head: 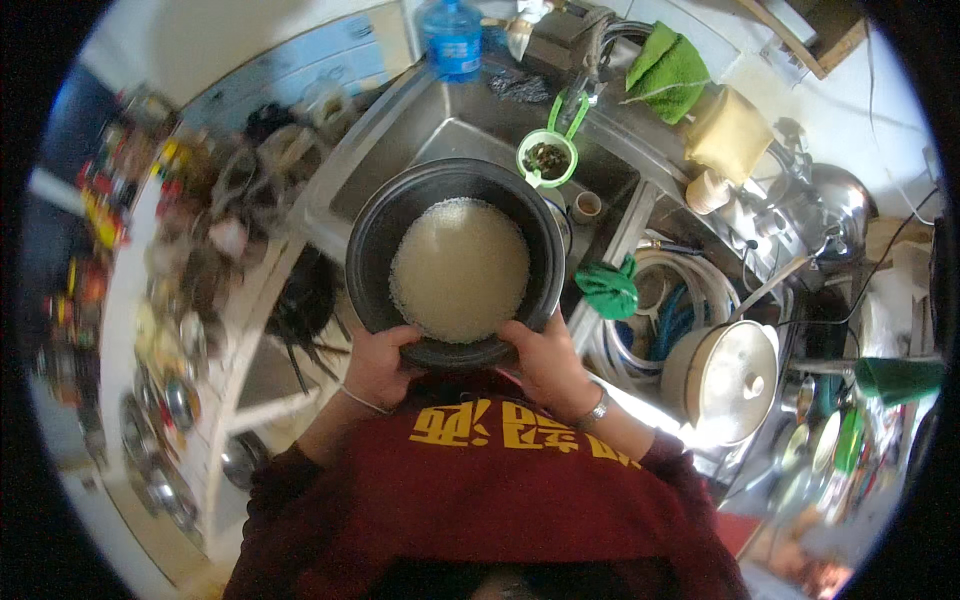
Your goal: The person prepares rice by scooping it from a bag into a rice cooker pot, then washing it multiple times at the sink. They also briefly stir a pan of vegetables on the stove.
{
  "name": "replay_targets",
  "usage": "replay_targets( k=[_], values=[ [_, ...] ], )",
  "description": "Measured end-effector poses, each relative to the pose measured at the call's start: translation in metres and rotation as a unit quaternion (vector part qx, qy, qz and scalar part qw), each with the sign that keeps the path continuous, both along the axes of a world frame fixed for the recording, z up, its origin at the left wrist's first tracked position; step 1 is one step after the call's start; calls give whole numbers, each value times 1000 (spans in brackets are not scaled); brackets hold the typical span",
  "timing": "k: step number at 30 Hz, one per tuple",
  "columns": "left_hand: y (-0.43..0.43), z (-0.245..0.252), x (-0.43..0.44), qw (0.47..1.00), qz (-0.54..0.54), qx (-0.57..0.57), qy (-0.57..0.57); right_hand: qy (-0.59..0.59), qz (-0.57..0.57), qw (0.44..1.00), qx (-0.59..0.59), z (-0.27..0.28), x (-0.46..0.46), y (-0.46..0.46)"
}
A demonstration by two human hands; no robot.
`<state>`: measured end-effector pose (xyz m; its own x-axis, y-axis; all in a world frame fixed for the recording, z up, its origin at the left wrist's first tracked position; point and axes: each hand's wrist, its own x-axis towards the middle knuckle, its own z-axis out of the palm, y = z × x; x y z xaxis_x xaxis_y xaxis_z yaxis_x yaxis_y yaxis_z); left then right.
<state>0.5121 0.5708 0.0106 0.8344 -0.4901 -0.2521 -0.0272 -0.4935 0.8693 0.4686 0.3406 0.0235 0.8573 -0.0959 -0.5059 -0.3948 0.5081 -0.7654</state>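
A dark round cooking pot (pixel 371 255), like a rice cooker's inner pot, is held in front of my body. Pale rice (pixel 461 270) covers its bottom, with what looks like water over it. At the lower left of the rim, my left hand (pixel 382 364) grips with the thumb over the edge. My right hand (pixel 544 356) grips the lower right rim in the same way, thumb inside. The fingers of both hands are mostly hidden under the pot. Beyond the pot lies a stainless steel sink (pixel 405 135), partly covered by it.
A green-handled strainer (pixel 547 157) with dark scraps hangs over the sink near a small cup (pixel 586 206). A blue plastic bottle (pixel 452 45) stands behind. To the right are a coiled hose (pixel 705 274), a green cloth bundle (pixel 609 289) and a lidded pot (pixel 739 382). Cluttered shelves (pixel 124 322) line the left.
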Motion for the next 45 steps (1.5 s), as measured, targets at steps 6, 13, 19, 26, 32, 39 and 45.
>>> replay_targets(
  k=[6,13,19,26,32,39,45],
  values=[
    [8,-20,185,997,33,-38,61,-45,-64,948,-310,30,165,-23],
    [-35,-52,283,917,194,-116,329,-196,-13,648,-736,128,334,-82],
    [-52,-49,304,924,179,-59,332,-93,11,599,-795,141,364,-75],
    [-74,-33,320,902,171,-94,385,-145,135,598,-776,157,355,-106],
    [-90,-7,317,928,159,-162,294,-286,211,565,-744,152,369,-148],
    [-118,22,315,887,210,-220,349,-275,181,567,-755,141,338,-156],
    [-108,21,309,894,200,-161,368,0,143,665,-733,29,160,-191]
  ],
)
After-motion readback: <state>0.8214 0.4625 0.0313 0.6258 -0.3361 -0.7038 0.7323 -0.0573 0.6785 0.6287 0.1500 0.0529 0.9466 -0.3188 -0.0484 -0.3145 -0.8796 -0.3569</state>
